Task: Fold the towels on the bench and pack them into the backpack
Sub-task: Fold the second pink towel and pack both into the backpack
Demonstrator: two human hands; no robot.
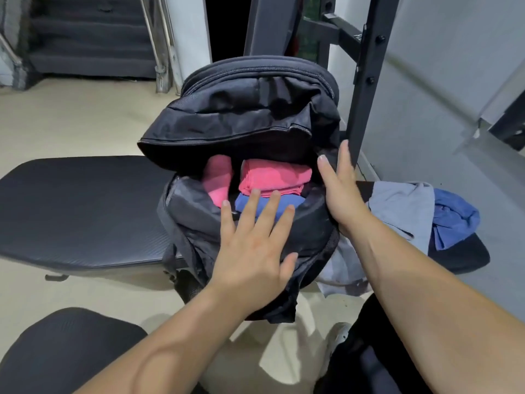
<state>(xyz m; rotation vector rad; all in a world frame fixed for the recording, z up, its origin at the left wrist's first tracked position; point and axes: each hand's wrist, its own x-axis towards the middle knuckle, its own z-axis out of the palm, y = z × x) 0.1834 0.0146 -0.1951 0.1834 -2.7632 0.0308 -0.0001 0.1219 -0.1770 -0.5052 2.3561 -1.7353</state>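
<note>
L hand [252, 245] flat, fingers spread, on 6 o'clock wall of open backpack [241, 109], R hand [339, 191] flat on its 3 o'clock side, folded pink towels [272, 177] inside, loose grey towel [397, 206] on tabletop [79, 209] at pack's 3 o'clock.

Left hand [252, 251]: flat, palm down, fingers straight and spread.
Right hand [339, 191]: extended forward, fingers straight, thumb apart.
Forearms: both bare.

Black backpack [227, 115] holds pink towels [272, 177] and a blue towel [247, 206].
</note>
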